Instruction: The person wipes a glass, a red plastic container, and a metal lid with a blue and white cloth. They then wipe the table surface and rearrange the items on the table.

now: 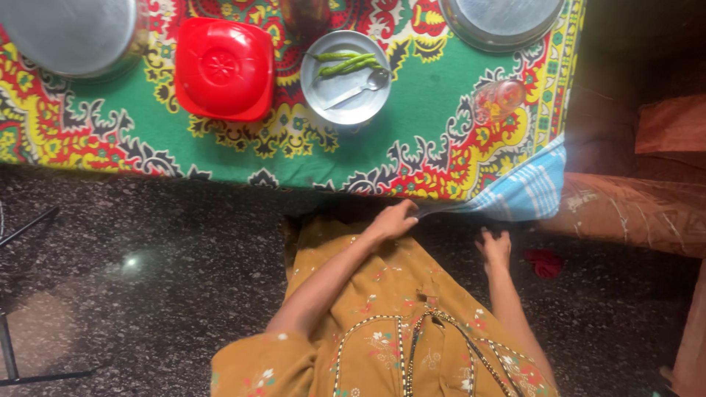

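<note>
Blue checked cloth [526, 192] at counter's [220, 158] near edge: my left hand [393, 219] pinches its fold, right hand [494, 246] open just below; I judge straightening underway, needing a steady outward pull.

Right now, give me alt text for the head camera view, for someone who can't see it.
Seen from above, a person's left hand pinches the edge of a blue checked cloth under a patterned tablecloth, with the right hand just below. On top sit a red lidded box and a steel plate with green chillies and a spoon.
</note>
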